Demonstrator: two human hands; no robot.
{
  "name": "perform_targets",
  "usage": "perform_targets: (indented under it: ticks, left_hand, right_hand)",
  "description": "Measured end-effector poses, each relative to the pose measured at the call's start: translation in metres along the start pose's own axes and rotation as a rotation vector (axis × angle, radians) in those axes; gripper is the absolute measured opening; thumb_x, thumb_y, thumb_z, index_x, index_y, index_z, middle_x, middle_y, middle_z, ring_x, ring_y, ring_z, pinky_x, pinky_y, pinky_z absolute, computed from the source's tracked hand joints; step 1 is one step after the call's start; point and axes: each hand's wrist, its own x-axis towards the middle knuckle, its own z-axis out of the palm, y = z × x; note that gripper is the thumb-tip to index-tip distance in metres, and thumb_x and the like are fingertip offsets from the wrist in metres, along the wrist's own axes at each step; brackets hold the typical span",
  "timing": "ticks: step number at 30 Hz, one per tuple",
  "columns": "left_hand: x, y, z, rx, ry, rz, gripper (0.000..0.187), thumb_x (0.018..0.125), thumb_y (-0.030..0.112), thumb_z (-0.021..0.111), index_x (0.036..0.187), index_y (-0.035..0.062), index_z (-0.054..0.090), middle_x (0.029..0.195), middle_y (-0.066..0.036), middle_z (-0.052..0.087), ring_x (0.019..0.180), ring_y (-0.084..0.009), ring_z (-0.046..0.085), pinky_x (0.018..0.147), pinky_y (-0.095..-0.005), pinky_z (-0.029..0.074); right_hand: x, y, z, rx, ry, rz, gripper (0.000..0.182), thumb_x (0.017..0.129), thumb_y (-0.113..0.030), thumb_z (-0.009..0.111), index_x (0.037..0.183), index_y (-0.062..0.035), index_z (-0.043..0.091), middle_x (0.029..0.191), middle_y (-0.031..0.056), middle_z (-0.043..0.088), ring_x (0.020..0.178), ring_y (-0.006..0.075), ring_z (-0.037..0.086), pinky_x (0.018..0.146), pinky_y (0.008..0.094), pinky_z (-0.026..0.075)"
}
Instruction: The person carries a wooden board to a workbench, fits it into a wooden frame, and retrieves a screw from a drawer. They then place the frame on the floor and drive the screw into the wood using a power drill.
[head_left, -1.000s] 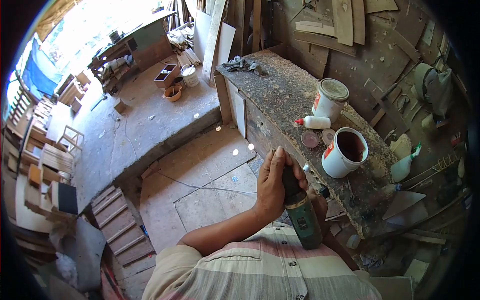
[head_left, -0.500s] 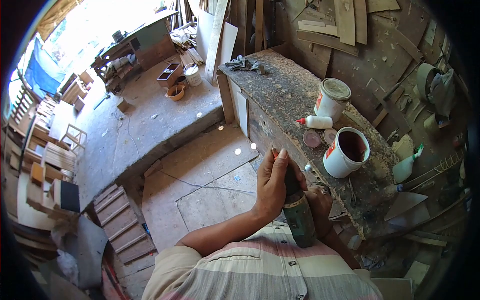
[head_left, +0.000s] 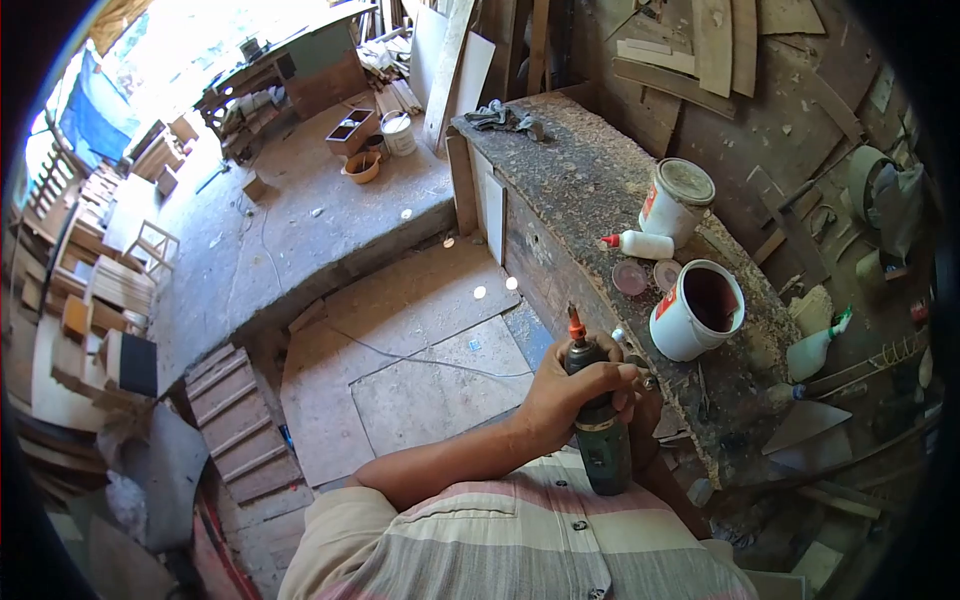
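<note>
In front of my chest is a power drill with a dark green body and a black front end, pointing up and away from me. At its tip an orange-red collar carries a thin dark bit. My left hand is closed around the black front part, just below the collar. Behind the tool, partly hidden, my right hand grips its other side; a ring shows on one finger. The drill's lower end is close to my striped shirt.
A worn workbench to the right bears a white open bucket, a lidded bucket, a glue bottle and a cloth. A raised concrete ledge lies ahead. Wood scraps lean and lie at the far right.
My left hand has moved from pinching the tip down to wrapping around the black front part. The orange-red collar and bit now show. The view has shifted slightly.
</note>
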Motion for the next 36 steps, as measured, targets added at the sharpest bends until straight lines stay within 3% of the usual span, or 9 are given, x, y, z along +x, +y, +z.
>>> perform_targets:
  ticks: [6, 10, 16, 19, 20, 23, 27, 31, 36]
  left_hand:
    - [0.0, 0.003, 0.002, 0.127, 0.195, 0.102, 0.017, 0.082, 0.005, 0.067, 0.077, 0.0051, 0.05, 0.06, -0.006, 0.056, 0.056, -0.018, 0.06, 0.057, -0.0298, 0.05]
    - [0.007, -0.001, -0.018, 0.08, 0.32, 0.167, 0.017, 0.083, 0.003, 0.066, 0.076, 0.0054, 0.05, 0.06, -0.006, 0.056, 0.056, -0.0175, 0.06, 0.054, -0.0291, 0.048]
    - [0.007, -0.003, -0.107, -0.014, 0.651, 0.253, 0.015, 0.086, 0.008, 0.065, 0.08, 0.0064, 0.051, 0.067, -0.007, 0.058, 0.062, -0.0194, 0.062, 0.058, -0.0304, 0.05]
    - [-0.012, 0.003, -0.176, -0.225, 0.721, 0.186, 0.031, 0.091, 0.029, 0.061, 0.113, 0.007, 0.053, 0.097, -0.011, 0.064, 0.093, -0.0212, 0.062, 0.084, -0.0366, 0.051]
    - [-0.022, 0.003, -0.2, -0.245, 0.732, 0.189, 0.031, 0.091, 0.029, 0.061, 0.113, 0.007, 0.053, 0.097, -0.011, 0.064, 0.093, -0.0212, 0.062, 0.084, -0.0366, 0.051]
    - [-0.06, 0.019, -0.259, -0.278, 0.54, 0.228, 0.065, 0.088, 0.035, 0.063, 0.139, 0.0026, 0.037, 0.131, -0.012, 0.049, 0.124, -0.0211, 0.043, 0.109, -0.0409, 0.031]
    - [-0.103, 0.071, -0.331, 0.12, 0.673, 0.37, 0.075, 0.079, 0.029, 0.074, 0.138, 0.0013, 0.036, 0.13, -0.01, 0.048, 0.121, -0.0178, 0.044, 0.104, -0.037, 0.037]
    - [-0.149, 0.143, -0.435, 0.05, 0.847, 0.45, 0.067, 0.078, 0.025, 0.076, 0.132, 0.0007, 0.045, 0.12, -0.008, 0.054, 0.11, -0.0165, 0.052, 0.098, -0.033, 0.041]
    - [-0.204, 0.261, -0.533, 0.04, 0.952, 0.488, 0.063, 0.078, 0.037, 0.076, 0.124, -0.0005, 0.054, 0.114, -0.008, 0.059, 0.108, -0.0167, 0.055, 0.098, -0.0329, 0.041]
  right_hand:
    - [0.03, -0.007, -0.012, -0.262, -0.079, -0.284, 0.024, 0.073, -0.016, 0.07, 0.089, -0.0097, 0.054, 0.081, 0.0048, 0.057, 0.072, 0.0233, 0.06, 0.07, 0.0394, 0.046]
    - [0.039, 0.008, 0.002, -0.148, -0.099, -0.368, 0.025, 0.073, -0.017, 0.069, 0.092, -0.0086, 0.054, 0.08, 0.0053, 0.057, 0.071, 0.0232, 0.06, 0.071, 0.0398, 0.045]
    - [0.058, 0.017, 0.061, -0.177, -0.415, -0.389, 0.027, 0.074, -0.017, 0.066, 0.098, -0.0062, 0.058, 0.078, 0.0076, 0.059, 0.071, 0.0246, 0.061, 0.071, 0.0399, 0.045]
    - [0.056, 0.025, 0.13, 0.06, -0.678, -0.131, 0.033, 0.074, -0.015, 0.066, 0.104, -0.0048, 0.06, 0.078, 0.0123, 0.062, 0.069, 0.0294, 0.062, 0.064, 0.0376, 0.047]
    - [0.056, 0.022, 0.155, 0.06, -0.7, -0.132, 0.033, 0.074, -0.015, 0.066, 0.104, -0.0048, 0.06, 0.078, 0.0123, 0.062, 0.069, 0.0294, 0.062, 0.064, 0.0376, 0.047]
    - [0.059, 0.009, 0.239, 0.303, -0.695, -0.02, 0.032, 0.077, -0.016, 0.066, 0.107, -0.0054, 0.06, 0.088, 0.0137, 0.065, 0.075, 0.0349, 0.064, 0.063, 0.0406, 0.05]
    - [0.077, -0.026, 0.372, 0.31, -0.812, -0.109, 0.037, 0.071, -0.016, 0.07, 0.106, -0.0079, 0.061, 0.086, 0.0128, 0.063, 0.073, 0.0318, 0.063, 0.062, 0.04, 0.049]
    - [0.097, -0.066, 0.517, 0.419, -0.872, -0.086, 0.033, 0.073, -0.016, 0.07, 0.104, -0.0087, 0.062, 0.081, 0.013, 0.064, 0.071, 0.0323, 0.064, 0.061, 0.0399, 0.05]
    - [0.145, -0.142, 0.656, 0.453, -0.97, -0.093, 0.033, 0.075, -0.016, 0.07, 0.106, -0.0085, 0.062, 0.083, 0.014, 0.066, 0.071, 0.0323, 0.066, 0.061, 0.0392, 0.051]
